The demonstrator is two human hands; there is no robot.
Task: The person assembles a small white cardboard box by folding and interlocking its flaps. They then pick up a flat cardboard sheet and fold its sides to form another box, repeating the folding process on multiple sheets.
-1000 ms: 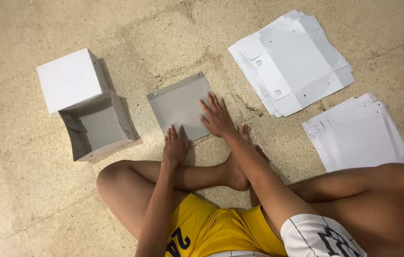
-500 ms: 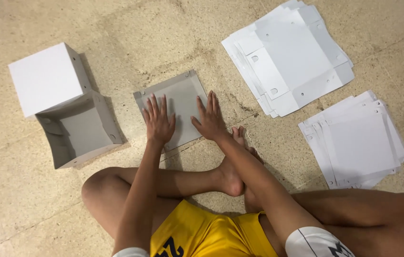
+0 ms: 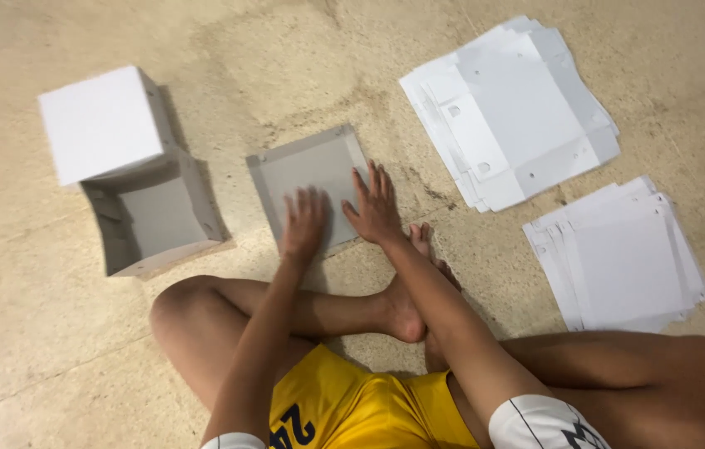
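Both hands are now pressing flat, fingers spread, on the grey cardboard panel: left hand has joined right hand, flattening it.

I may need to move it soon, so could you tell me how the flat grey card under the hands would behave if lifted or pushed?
The grey card lies thin and flat, so it is probably light and would likely slide. Both hands, left hand and right hand, press on it, suggesting some springiness.
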